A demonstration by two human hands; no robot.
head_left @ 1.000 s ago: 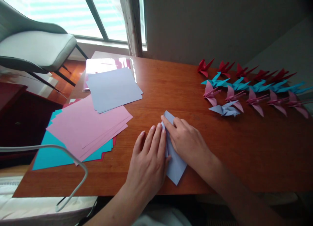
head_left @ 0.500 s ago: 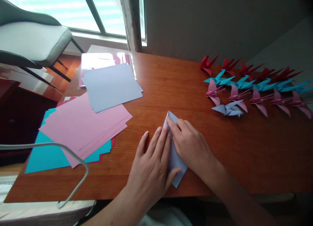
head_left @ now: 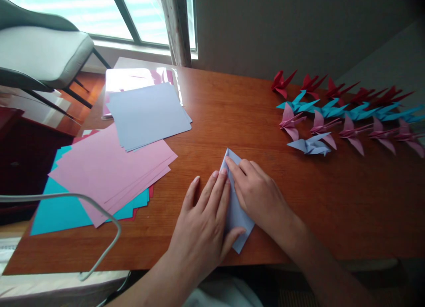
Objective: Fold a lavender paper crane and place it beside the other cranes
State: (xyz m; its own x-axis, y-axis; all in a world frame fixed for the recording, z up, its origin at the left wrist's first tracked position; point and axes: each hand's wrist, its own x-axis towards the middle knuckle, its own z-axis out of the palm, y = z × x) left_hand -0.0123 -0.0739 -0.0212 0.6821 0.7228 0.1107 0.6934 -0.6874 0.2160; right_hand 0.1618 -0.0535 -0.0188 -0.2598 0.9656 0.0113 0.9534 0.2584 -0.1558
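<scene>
A folded pale blue paper piece lies on the wooden table near its front edge, a narrow kite shape pointing away from me. My left hand lies flat on its left half, fingers stretched out and the thumb across the lower part. My right hand presses on its right half, with the index fingertip near the top point. Most of the paper is hidden under both hands.
Stacks of pink, pale blue and teal paper sheets lie at the left. Rows of red, teal, pink cranes and one pale blue crane stand at the right. A grey chair and grey cable are left.
My left thumb has slid over the lower part of the folded paper. The right hand's fingertip stays at the top point. The view has shifted slightly; the paper has not moved on the table.
</scene>
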